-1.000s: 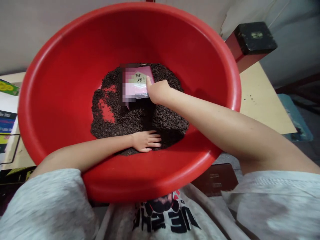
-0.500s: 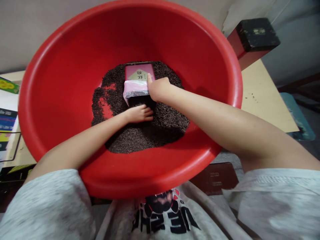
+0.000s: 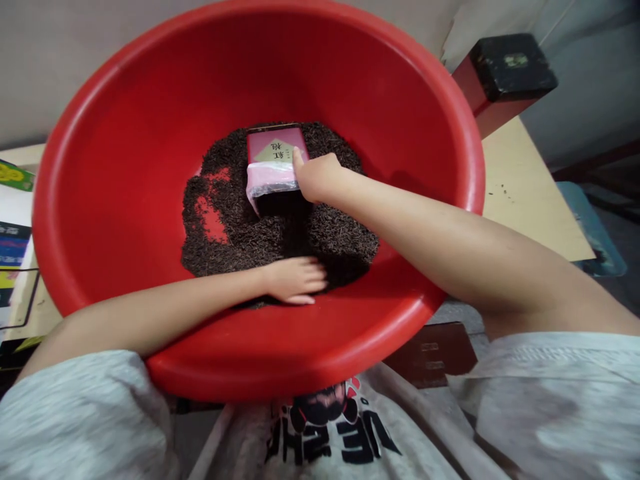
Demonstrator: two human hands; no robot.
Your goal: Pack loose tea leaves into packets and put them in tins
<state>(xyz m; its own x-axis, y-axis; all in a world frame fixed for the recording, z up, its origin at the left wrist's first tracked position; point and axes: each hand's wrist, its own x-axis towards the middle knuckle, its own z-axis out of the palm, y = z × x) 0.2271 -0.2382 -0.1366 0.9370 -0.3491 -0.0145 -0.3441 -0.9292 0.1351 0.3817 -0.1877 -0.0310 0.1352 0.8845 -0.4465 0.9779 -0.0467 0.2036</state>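
A big red plastic basin (image 3: 125,153) fills the view, with a heap of dark loose tea leaves (image 3: 330,240) at its bottom. A pink and red tea box (image 3: 275,150) lies on its side in the leaves, its dark open mouth facing me, lined with clear plastic. My right hand (image 3: 315,177) grips the box by its right edge, thumb on top. My left hand (image 3: 295,280) lies flat on the near edge of the heap, fingers stretched out and together, touching the leaves.
The basin rests on my lap against my grey printed shirt (image 3: 325,427). A red post with a black top (image 3: 510,63) stands at the right, beside a pale tabletop (image 3: 530,193). Printed cartons (image 3: 15,247) sit at the left. A dark red box (image 3: 435,353) lies under the rim.
My left hand was at the box's mouth half a second ago and has drawn back across the leaves to the near edge of the heap. My right hand and the box stay put.
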